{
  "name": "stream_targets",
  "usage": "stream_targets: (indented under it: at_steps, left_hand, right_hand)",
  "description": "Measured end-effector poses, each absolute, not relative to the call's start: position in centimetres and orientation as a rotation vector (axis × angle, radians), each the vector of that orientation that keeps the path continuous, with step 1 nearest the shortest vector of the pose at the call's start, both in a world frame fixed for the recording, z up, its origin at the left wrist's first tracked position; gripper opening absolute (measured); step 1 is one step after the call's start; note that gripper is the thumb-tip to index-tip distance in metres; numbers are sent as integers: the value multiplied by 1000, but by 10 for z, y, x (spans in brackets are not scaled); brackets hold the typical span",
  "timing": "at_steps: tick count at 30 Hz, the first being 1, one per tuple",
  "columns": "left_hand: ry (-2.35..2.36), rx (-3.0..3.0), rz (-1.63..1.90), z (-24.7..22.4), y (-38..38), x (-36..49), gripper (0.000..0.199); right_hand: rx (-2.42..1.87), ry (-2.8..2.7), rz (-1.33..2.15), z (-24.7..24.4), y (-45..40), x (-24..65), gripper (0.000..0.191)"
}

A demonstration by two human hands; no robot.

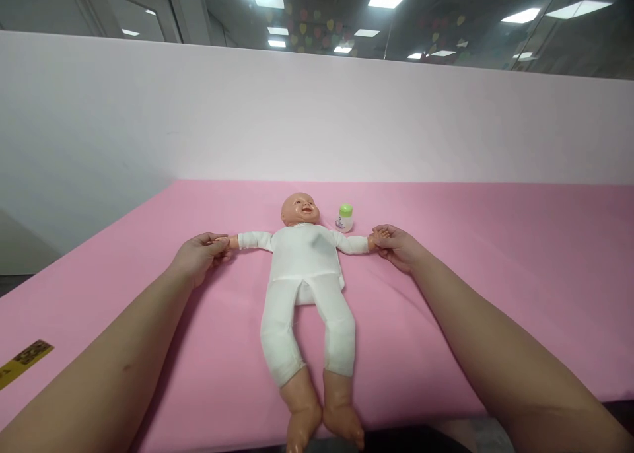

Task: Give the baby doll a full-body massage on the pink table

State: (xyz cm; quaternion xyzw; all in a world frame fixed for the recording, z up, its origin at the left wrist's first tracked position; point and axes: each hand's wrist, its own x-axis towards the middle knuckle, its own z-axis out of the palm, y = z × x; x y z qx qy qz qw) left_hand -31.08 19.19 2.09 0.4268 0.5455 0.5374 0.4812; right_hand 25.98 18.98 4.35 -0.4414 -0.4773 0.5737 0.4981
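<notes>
A baby doll (307, 261) in white cloth lies face up, its head toward the wall and its feet at the near edge. Both its arms are stretched out sideways. My left hand (201, 255) grips the doll's hand on the left side between thumb and fingers. On the right side, my right hand (396, 245) pinches the doll's other hand. A small clear jar with a green lid (344, 218) stands upright beside the doll's head, above its right-side arm.
The doll lies on a pink padded surface (421, 347). Behind it rises a white wall (321, 116) with glass above. A yellow label with a black code (27, 362) is at the left edge.
</notes>
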Motion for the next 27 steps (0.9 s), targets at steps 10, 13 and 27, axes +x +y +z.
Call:
stream_targets:
  at_steps: [10, 13, 27]
  left_hand:
    - [1336, 1018, 1366, 21, 192, -310, 43]
    - [1312, 996, 1341, 18, 195, -314, 45]
    - [1313, 1061, 1314, 17, 196, -318, 60]
  right_hand:
    - [-1234, -1129, 1209, 36, 199, 256, 40]
    - [-1249, -1108, 1202, 32, 203, 257, 35]
    - [-1091, -1179, 1556, 49, 187, 267, 30]
